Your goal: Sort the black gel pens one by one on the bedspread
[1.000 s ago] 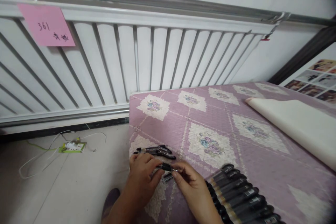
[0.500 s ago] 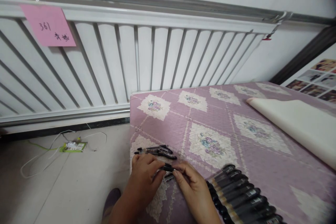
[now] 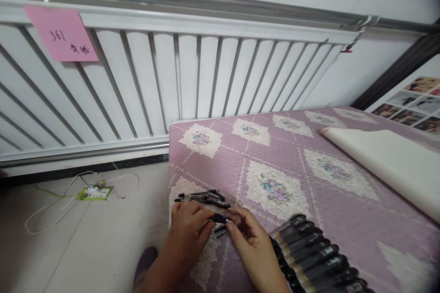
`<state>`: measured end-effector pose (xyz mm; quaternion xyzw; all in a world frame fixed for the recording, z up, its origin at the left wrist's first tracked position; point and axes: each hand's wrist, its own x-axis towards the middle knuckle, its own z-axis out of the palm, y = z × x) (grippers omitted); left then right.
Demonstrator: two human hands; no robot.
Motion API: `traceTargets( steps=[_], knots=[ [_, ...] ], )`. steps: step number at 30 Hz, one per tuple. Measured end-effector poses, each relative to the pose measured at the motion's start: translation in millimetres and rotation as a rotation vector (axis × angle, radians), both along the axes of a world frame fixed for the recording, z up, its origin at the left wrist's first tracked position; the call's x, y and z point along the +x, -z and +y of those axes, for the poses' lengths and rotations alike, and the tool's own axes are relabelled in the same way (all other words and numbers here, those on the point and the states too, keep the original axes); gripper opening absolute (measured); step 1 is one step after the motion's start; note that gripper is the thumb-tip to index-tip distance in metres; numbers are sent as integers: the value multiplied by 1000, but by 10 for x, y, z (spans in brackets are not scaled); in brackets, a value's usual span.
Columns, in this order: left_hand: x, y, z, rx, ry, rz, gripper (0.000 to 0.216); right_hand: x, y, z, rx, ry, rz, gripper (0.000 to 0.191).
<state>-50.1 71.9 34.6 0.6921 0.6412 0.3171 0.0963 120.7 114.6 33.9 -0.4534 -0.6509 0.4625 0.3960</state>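
Note:
A black pen (image 3: 219,218) is held level between my two hands, close above the floral cloth. My left hand (image 3: 190,231) is closed around its left part, with thumb and fingers pinching the barrel. At the other end, my right hand (image 3: 249,238) pinches the pale tip between thumb and fingertips; whether those fingers hold a small separate part is hidden. Just beyond my hands lies a small loose pile of black pens (image 3: 202,197). Another dark pen piece (image 3: 220,231) rests on the cloth below the held pen, partly covered by my left hand.
Several black-capped pens (image 3: 319,252) lie side by side in a row at the lower right. The purple floral cloth (image 3: 233,169) covers the surface, with a rolled cream sheet (image 3: 381,160) at right. A white radiator (image 3: 206,78) stands behind; a power strip (image 3: 94,192) is on the floor.
A pale tip now shows at the pen's right end, where black met my right fingers before. My hands have barely moved; the whole view has shifted slightly.

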Motion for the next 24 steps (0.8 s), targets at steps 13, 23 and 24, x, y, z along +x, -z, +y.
traceTargets(
  steps=[13,23,24],
  knots=[
    [10,-7,4,-26,-8,5,17,-14,-46,24,100,-32,-140,22],
    [-7,-2,0,-8,0,21,16,-28,15,15,35,-57,-132,18],
    [-3,-5,-2,-9,3,17,16,-24,4,15,41,-53,-151,20]
  ],
)
